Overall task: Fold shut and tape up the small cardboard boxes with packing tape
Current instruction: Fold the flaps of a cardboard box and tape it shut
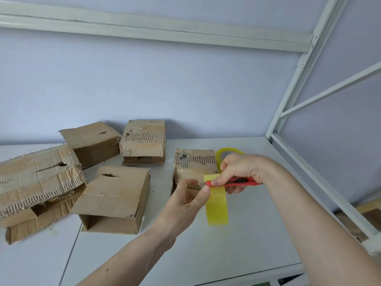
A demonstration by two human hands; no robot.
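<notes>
A person's two bare hands work over a white table [237, 244], where five worn cardboard boxes sit against a pale lilac wall [185, 89]. The right hand [240, 169] grips a red utility knife [233, 182], fingers curled round its body, the tip meeting a strip of yellow packing tape [217, 203] that hangs down from the front of the small box at the right [194, 165]. The left hand [189, 198] pinches the tape's left edge between thumb and fingers just below the knife, holding the strip taut. The roll of yellow tape [225, 153] stands on the table just behind the right hand and beside that box, partly hidden by the knuckles. To the left, an open-ended box [115, 198] lies on its side with its mouth toward the camera, and a larger, torn box [37, 182] sprawls at the table's left edge with flaps splayed and old tape peeling. Two more stand near the wall: a tilted box [92, 141] at back left and a box with stripped corrugation [144, 139] beside it. A white metal shelf frame [299, 79] rises at the right and crosses overhead. Whether the blade is cutting through the tape cannot be told.
</notes>
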